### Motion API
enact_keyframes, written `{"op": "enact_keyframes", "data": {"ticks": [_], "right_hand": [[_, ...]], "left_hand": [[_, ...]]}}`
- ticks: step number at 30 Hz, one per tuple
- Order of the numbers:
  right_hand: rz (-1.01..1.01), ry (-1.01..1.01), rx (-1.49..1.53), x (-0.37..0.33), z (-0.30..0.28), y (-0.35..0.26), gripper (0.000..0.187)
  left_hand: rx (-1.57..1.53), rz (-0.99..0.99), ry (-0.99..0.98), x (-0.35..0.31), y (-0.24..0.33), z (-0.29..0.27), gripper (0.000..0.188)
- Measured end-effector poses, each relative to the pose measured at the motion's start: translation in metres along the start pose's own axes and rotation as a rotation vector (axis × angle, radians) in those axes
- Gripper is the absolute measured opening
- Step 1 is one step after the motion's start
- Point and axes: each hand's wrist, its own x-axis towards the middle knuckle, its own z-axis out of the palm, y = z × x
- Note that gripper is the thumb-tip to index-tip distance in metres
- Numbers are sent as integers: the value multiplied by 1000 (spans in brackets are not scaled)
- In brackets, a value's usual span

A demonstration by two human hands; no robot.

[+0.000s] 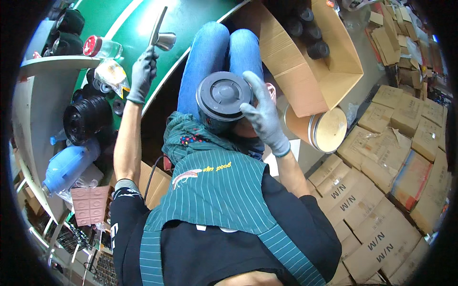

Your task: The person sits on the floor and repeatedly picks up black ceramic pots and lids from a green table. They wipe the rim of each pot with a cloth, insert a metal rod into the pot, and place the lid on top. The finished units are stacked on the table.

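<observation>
In grey work gloves, my left hand (pixel 144 74) is closed round the lower end of a long dark handle-like tool (pixel 159 21), raised over the green surface. A silver cup-shaped piece (pixel 165 42) shows beside that tool; whether it is joined to it I cannot tell. On my lap, between my thighs, sits a round black container with a ridged lid (pixel 224 94). My right hand (pixel 264 114) is at the container's right side with thumb and fingers apart, thumb and fingertips by the lid's rim.
The green table (pixel 136 28) bears a red-lidded clear jar (pixel 109 48) and stacked black round parts (pixel 88 119). At right an open carton (pixel 341 76) holds several black pieces, near a round drum (pixel 329 129). Sealed boxes (pixel 367 209) cover the right side. A blue plastic bottle (pixel 69 164) lies left.
</observation>
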Motion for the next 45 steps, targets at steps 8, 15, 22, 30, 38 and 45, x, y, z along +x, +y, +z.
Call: {"op": "enact_keyframes", "data": {"ticks": [8, 15, 22, 30, 38, 45], "right_hand": [[-63, 306, 492, 15, -8, -2, 67], [197, 92, 1076, 95, -8, 33, 62], [292, -250, 952, 124, 8, 44, 50], [182, -216, 980, 100, 9, 51, 45], [81, 59, 980, 74, 23, 45, 35], [-56, 271, 712, 27, 17, 12, 35]], "left_hand": [[422, 117, -375, -85, 98, 81, 31], [1249, 542, -531, -145, 131, 139, 34], [1765, 330, -125, -229, 113, 217, 41], [1477, 466, -354, -206, 99, 166, 23], [1282, 574, -674, -171, 110, 132, 21], [1338, 866, -973, -115, 111, 104, 24]]}}
